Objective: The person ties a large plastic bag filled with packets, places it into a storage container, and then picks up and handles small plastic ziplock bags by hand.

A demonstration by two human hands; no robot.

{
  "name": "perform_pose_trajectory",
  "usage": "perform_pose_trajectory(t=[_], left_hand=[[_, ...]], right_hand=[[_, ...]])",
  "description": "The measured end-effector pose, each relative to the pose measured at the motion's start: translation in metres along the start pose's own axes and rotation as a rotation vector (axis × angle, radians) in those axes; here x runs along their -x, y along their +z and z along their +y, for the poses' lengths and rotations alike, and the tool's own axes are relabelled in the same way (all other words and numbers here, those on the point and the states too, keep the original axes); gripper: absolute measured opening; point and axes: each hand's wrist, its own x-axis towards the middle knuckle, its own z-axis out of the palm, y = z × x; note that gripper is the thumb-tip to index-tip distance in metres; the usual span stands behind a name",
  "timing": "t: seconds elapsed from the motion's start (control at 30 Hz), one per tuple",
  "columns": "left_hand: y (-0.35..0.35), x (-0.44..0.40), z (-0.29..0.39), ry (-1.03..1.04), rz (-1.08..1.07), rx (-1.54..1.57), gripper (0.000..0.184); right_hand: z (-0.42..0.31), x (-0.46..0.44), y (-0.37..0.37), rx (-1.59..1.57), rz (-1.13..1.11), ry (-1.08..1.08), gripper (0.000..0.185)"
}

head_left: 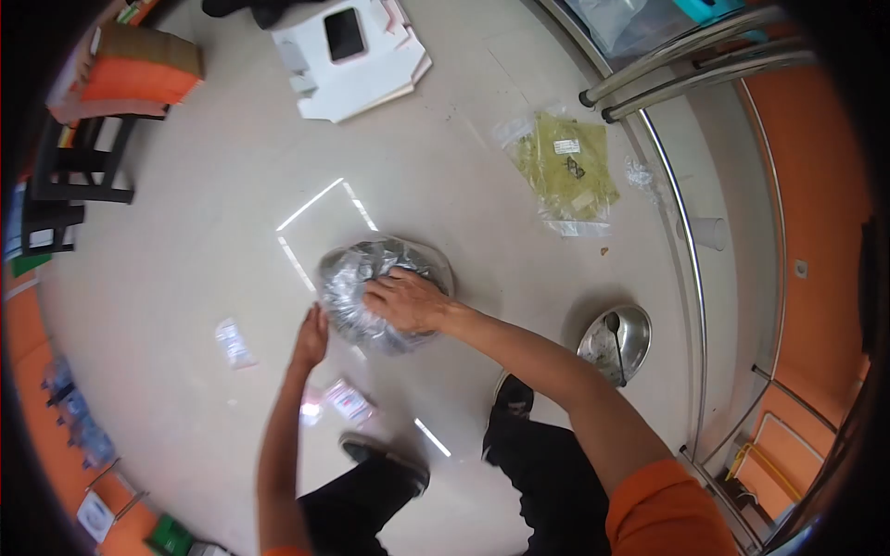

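Note:
A round bundle wrapped in clear plastic (350, 283) stands on the tiled floor, with a rim visible at its right side. On top of it lies my right hand (405, 300), fingers bent and pressed onto the plastic; whether they pinch any of it is hidden. My left hand (312, 337) is upright at the bundle's left edge, its fingers close together and the thumb side toward the plastic. I cannot make out anything held in it. What is inside the bundle is hard to tell through the wrinkled plastic.
Small packets (349, 400) lie near my feet, another packet (234, 344) further left. A metal bowl with a spoon (634, 326) is at right. Beyond are a yellow-green bag (565, 171), a phone (344, 36) on white card (385, 69), and metal rack legs (683, 222).

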Motion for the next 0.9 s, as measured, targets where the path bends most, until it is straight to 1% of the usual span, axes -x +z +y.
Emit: perform_pose_trajectory(t=[0.07,0.13,0.2,0.27,0.3,0.33,0.37,0.4,0.47,0.5,0.53,0.57,0.6,0.67,0.7,0.77,0.8,0.83,0.87,0.9], left_hand=[[-0.051,0.029,0.069,-0.312,-0.311,0.057,0.059],[0.009,0.084,0.024,-0.218,-0.403,-0.28,0.059],[-0.041,0.093,0.186,-0.513,-0.216,0.203,0.058],[-0.06,0.095,0.288,-0.826,-0.151,0.742,0.055],[-0.067,0.102,0.321,-0.77,-0.101,0.737,0.053],[-0.073,0.099,0.35,-0.709,-0.042,0.737,0.05],[-0.089,0.09,0.393,-0.691,0.068,0.843,0.047],[-0.114,0.093,0.438,-0.694,0.167,0.943,0.044],[-0.156,0.075,0.5,-0.679,0.138,0.872,0.04],[-0.164,0.063,0.515,-0.714,0.106,0.965,0.043],[-0.175,0.049,0.528,-0.684,0.11,1.109,0.043],[-0.192,0.028,0.54,-0.639,0.081,1.14,0.042],[-0.21,0.002,0.553,-0.595,0.053,1.171,0.042],[-0.244,-0.066,0.571,-0.456,0.004,1.199,0.042],[-0.259,-0.104,0.584,-0.399,-0.017,1.287,0.04],[-0.278,-0.194,0.615,-0.354,-0.158,1.356,0.04],[-0.283,-0.24,0.635,-0.272,-0.203,1.453,0.04],[-0.286,-0.282,0.658,-0.197,-0.241,1.541,0.041],[-0.296,-0.32,0.682,-0.098,-0.324,1.601,0.044],[-0.303,-0.359,0.71,-0.11,-0.369,1.665,0.045]], right_hand=[[-0.017,-0.001,-0.014,-0.005,-0.047,0.137,0.018],[-0.057,0.0,-0.047,-0.131,-0.224,0.492,0.019],[-0.099,0.015,-0.064,-0.311,-0.122,0.738,0.017],[-0.129,0.039,-0.107,-0.463,0.093,0.944,0.017],[-0.144,0.055,-0.125,-0.459,0.211,0.953,0.017],[-0.142,0.064,-0.145,-0.453,0.329,0.948,0.017],[-0.14,0.064,-0.181,-0.545,0.268,0.991,0.018],[-0.155,0.068,-0.217,-0.645,0.189,1.051,0.019],[-0.175,0.074,-0.256,-0.683,0.275,1.052,0.019],[-0.178,0.073,-0.27,-0.693,0.329,1.046,0.019],[-0.18,0.073,-0.285,-0.772,0.354,1.17,0.019],[-0.184,0.075,-0.3,-0.849,0.379,1.292,0.019],[-0.187,0.077,-0.315,-0.925,0.402,1.415,0.02],[-0.193,0.079,-0.351,-1.033,0.567,1.605,0.021],[-0.199,0.083,-0.366,-1.028,0.685,1.65,0.017],[-0.204,0.102,-0.382,-1.013,0.955,1.704,0.013],[-0.205,0.112,-0.388,-1.022,1.073,1.73,0.012],[-0.202,0.114,-0.398,-0.97,1.06,1.809,0.012],[-0.198,0.107,-0.403,-0.921,1.053,1.883,0.013],[-0.193,0.086,-0.412,-0.808,0.957,1.905,0.014]])
